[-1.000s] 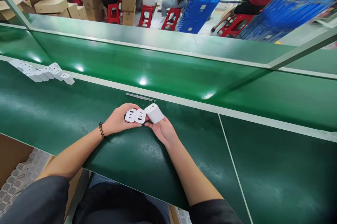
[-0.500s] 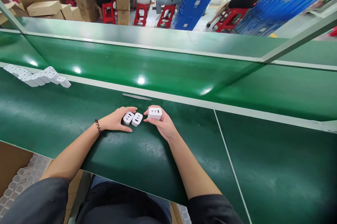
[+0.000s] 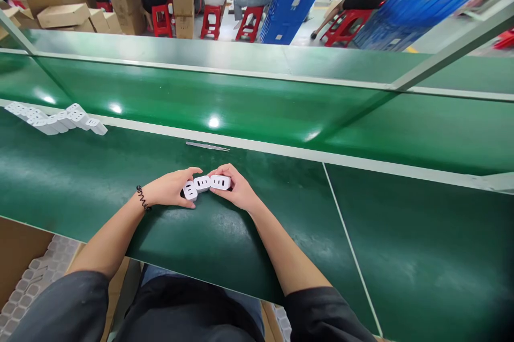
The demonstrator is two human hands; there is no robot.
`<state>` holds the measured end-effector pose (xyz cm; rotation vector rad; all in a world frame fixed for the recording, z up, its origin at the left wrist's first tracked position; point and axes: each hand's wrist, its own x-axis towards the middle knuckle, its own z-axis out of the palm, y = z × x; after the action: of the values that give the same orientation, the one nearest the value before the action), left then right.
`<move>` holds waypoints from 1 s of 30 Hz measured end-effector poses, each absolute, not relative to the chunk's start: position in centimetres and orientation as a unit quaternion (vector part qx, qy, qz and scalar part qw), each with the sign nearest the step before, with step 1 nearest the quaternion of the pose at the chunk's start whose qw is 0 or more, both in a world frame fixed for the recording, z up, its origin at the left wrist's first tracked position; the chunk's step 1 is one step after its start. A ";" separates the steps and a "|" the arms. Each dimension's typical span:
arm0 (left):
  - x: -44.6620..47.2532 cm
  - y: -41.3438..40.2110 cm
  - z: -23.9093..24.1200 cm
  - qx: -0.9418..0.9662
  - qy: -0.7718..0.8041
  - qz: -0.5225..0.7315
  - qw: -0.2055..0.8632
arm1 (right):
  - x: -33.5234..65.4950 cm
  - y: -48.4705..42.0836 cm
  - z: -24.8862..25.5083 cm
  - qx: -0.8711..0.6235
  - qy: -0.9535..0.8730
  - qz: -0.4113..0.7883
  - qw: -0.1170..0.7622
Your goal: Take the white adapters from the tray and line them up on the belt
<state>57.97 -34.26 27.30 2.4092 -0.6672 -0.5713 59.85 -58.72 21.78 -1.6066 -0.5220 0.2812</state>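
Three white USB chargers lie in a bent row between my hands, port faces up. My left hand (image 3: 171, 188) curls round the left charger (image 3: 190, 191), its thumb at the near side and fingers at the far side. A middle charger (image 3: 202, 183) sits against it, turned at an angle. My right hand (image 3: 240, 190) grips the right charger (image 3: 220, 182) between thumb and fingers; its end meets the middle one. Beyond my hands, a pair of metal tweezers (image 3: 208, 146) rests on the green work surface (image 3: 257, 154).
Several more white chargers (image 3: 56, 119) stand grouped at the far left. A pale rail (image 3: 273, 145) runs along the back edge. Below the table at left, a carton holds clear plastic pieces (image 3: 24, 288). Across the benches, people sit on red stools (image 3: 249, 23) near blue crates (image 3: 291, 10).
My right hand has moved left and down with its charger, bringing it against the middle one. The two other chargers have turned and shifted slightly left with my left hand.
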 end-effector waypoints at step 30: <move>58.3 -34.9 26.4 0.909 -0.245 -0.141 0.306 | 60.5 -61.1 22.8 -0.778 -0.336 0.142 0.511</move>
<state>58.31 -34.86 26.39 2.4061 -0.6491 -0.3721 60.53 -61.13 22.82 -1.8723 -0.8092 0.3413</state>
